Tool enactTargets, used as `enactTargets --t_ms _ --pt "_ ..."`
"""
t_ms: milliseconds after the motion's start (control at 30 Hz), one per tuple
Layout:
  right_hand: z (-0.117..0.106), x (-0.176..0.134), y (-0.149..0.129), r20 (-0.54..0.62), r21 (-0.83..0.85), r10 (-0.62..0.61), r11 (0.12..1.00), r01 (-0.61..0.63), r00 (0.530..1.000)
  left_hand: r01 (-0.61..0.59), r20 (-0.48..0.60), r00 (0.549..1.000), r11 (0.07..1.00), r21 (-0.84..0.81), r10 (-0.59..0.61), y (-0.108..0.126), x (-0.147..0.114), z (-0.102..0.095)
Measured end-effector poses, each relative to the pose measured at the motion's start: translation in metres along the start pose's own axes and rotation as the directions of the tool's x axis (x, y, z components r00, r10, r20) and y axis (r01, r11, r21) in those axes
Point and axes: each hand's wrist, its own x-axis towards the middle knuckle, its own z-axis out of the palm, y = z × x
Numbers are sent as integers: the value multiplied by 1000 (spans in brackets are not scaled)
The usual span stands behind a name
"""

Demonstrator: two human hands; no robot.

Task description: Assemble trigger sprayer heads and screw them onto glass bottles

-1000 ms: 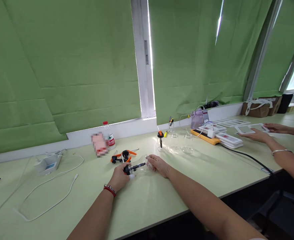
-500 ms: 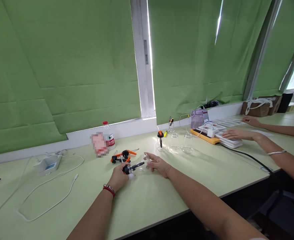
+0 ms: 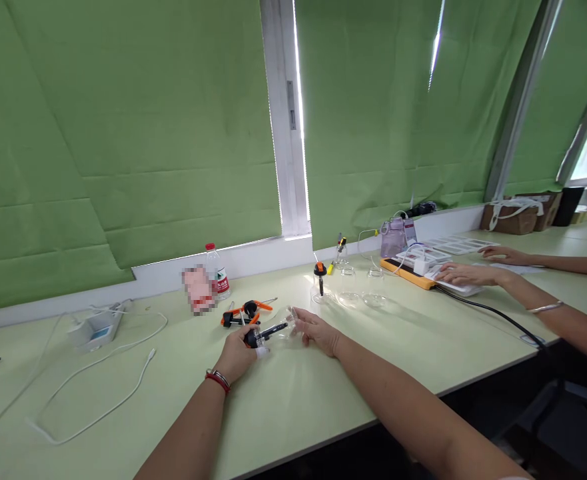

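Both forearms are reaching in from the bottom edge, left hand (image 3: 238,353) and right hand (image 3: 317,331) facing each other low over the pale, smooth surface (image 3: 173,407). I'm holding one clear vessel (image 3: 282,335) sideways between them. Left fingers are gripping its black cap (image 3: 250,339) end; right fingers are pinching the clear far end. A dark rod (image 3: 274,331) is running from the cap toward the right hand; whether it's inside is hard to make out. Glass or plastic, can't tell; the outline is washing into the surface. Left wrist is wearing a red band (image 3: 218,381).

Just beyond the left hand, orange-and-black parts (image 3: 246,313) are lying jumbled. Farther back, a similar capped vessel (image 3: 320,283) is standing upright, faint clear round pieces (image 3: 350,299) sitting to its right. A pink item (image 3: 199,290), pixelated, is partly covering a red-capped bottle (image 3: 222,277). Right side, a co-worker's hand (image 3: 466,273) is covering white flat items (image 3: 463,289); body cut off.
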Motion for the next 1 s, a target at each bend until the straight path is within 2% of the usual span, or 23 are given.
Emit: enactTargets --t_ms 167,400,567,833,1000 --pt "-1 -3 -2 39 45 -60 997 58 997 5 3 1000 1000 4 -5 -2 1 -1" --pt "1 5 4 -49 -32 19 999 -21 999 18 12 1000 999 26 -18 10 -5 0" --pt "4 4 1 -53 -51 20 998 -23 998 28 21 999 999 31 -29 9 -5 0" --pt "-3 1 3 10 55 -76 996 75 997 21 3 1000 1000 16 -21 2 -1 -1" --pt "-1 4 5 -45 36 -9 999 11 999 17 27 999 999 43 -19 8 -4 -2"
